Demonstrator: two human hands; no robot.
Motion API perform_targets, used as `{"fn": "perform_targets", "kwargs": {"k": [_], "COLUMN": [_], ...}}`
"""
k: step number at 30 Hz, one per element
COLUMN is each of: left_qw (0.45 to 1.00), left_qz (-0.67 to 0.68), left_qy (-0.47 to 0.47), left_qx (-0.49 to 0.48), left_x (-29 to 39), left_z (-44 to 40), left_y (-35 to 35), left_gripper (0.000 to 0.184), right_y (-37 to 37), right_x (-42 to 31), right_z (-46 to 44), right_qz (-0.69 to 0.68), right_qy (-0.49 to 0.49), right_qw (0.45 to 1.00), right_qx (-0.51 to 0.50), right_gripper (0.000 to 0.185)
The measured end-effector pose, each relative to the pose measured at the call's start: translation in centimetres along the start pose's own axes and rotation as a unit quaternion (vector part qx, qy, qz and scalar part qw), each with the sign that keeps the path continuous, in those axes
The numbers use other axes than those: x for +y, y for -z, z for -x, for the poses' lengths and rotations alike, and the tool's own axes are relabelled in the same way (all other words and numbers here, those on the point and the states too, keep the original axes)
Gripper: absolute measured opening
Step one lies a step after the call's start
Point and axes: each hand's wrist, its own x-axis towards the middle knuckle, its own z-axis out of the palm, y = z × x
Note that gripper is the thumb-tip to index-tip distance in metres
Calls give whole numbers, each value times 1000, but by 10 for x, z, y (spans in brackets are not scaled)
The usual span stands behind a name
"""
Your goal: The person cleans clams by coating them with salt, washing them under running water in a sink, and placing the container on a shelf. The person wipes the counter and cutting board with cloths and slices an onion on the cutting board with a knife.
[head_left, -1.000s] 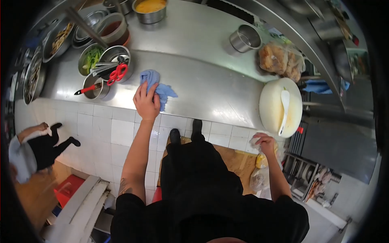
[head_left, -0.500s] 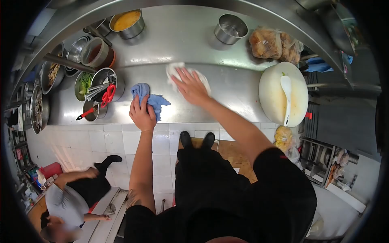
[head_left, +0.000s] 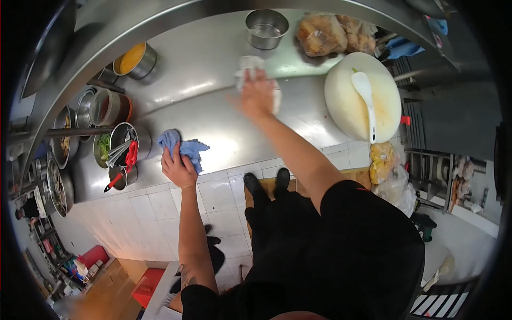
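Observation:
My left hand is on a crumpled blue cloth near the front edge of the steel counter. Its fingers curl over the cloth's left part. Further back and to the right, my right hand presses a white cloth against the counter, fingers smeared by motion. White fabric shows beyond the fingertips and beside the hand. Behind that cloth stands a steel pot. To the right lies a round white cutting board with a white spatula on it.
At left, a steel pot holds red-handled scissors and other utensils. Near it are bowls of food and a tub of dark red sauce. A pot of yellow liquid and bagged food stand at the back. A metal shelf edge arches overhead.
The view has turned and shifted. My right hand has slid the white cloth rightward along the counter, while my left hand stays on the blue cloth. The other person is now mostly hidden.

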Motion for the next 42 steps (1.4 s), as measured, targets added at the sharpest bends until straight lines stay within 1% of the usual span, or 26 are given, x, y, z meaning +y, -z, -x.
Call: {"fn": "perform_targets", "kwargs": {"k": [1, 3, 5, 7, 10, 13, 17, 19, 20, 21, 22, 24, 25, 27, 28, 30, 31, 33, 34, 36, 37, 38, 39, 40, 41, 42], "left_qw": [1000, 1000, 1000, 1000, 1000, 1000, 1000, 1000, 999, 999, 999, 993, 993, 975, 975, 953, 954, 926, 927, 949, 950, 969, 968, 969, 978, 978], "left_qz": [5, 5, -8, -3, -1, 0, -8, -7, -9, -11, -5, 21, 20, 191, 191, 283, 281, 366, 364, 274, 271, 150, 26, 19, -55, -128], "left_qy": [2, -3, 2, -5, -24, -25, -23, -29, -41, -49, -50, -115, -116, -109, -110, -104, -104, -90, -89, -155, -151, -173, -191, -186, -132, -75], "left_qx": [-1, 8, 6, 10, 11, 12, 9, 4, 10, 19, 21, 15, 16, -33, -32, 16, 16, -15, -14, -35, -32, -97, -161, -159, -152, -146], "left_x": [4, 3, 0, 3, -2, -3, -5, -3, -5, -6, -9, -23, -30, -30, -11, 44, 67, 103, 105, 101, 94, 79, 80, 83, 108, 132], "left_z": [0, -1, 2, 1, 3, 6, 9, 8, 9, 7, 4, -11, -24, -57, -66, -84, -85, -80, -75, -61, -50, -35, -25, -16, -9, 1], "left_y": [1, 4, 0, 3, -1, -3, 2, 4, 7, 5, 3, -6, -12, -29, -23, 13, 25, 39, 33, 5, -11, -23, -18, -12, 5, 12], "left_gripper": [43, 44, 45, 45, 45, 44, 44, 44, 43, 43, 43, 39, 39, 34, 34, 31, 31, 29, 29, 33, 33, 36, 38, 38, 41, 43], "right_y": [-1, 17, 16, 9, -2, -6, 47, 64, 53, 45, 64, 132, 156, 186, 189, 204, 216, 217, 228, 190, 179, 173, 176, 181, 191, 211], "right_x": [31, 80, 119, 141, 143, 129, 131, 176, 219, 267, 300, 287, 279, 257, 250, 219, 197, 179, 155, 149, 149, 152, 160, 169, 182, 201], "right_z": [9, -3, -24, -33, -27, 25, 153, 219, 261, 300, 334, 364, 365, 361, 349, 309, 287, 242, 222, 181, 167, 160, 160, 163, 161, 162], "right_qz": [-1, 45, 63, 89, 62, 47, 40, 91, -24, 101, 108, -43, -43, -180, -249, -360, -401, -419, -472, -506, -470, -431, -437, -369, -297, -243], "right_qy": [-20, -86, -93, -115, -169, -200, -109, -115, -220, -299, -365, -486, -487, -356, -343, -302, -276, -231, -244, -213, -174, -134, -129, -93, -54, -61], "right_qw": [999, 995, 993, 988, 977, 967, 990, 989, 969, 946, 925, 856, 855, 883, 869, 841, 830, 844, 812, 790, 839, 880, 879, 909, 931, 940], "right_qx": [43, 34, 47, 46, 111, 148, 77, 30, 112, 76, 25, 174, 174, 248, 256, 268, 273, 242, 240, 274, 212, 148, 143, 172, 203, 232], "right_gripper": [61, 61, 62, 62, 63, 64, 63, 57, 51, 44, 42, 40, 40, 37, 35, 33, 32, 32, 32, 36, 35, 35, 35, 34, 34, 37]}}
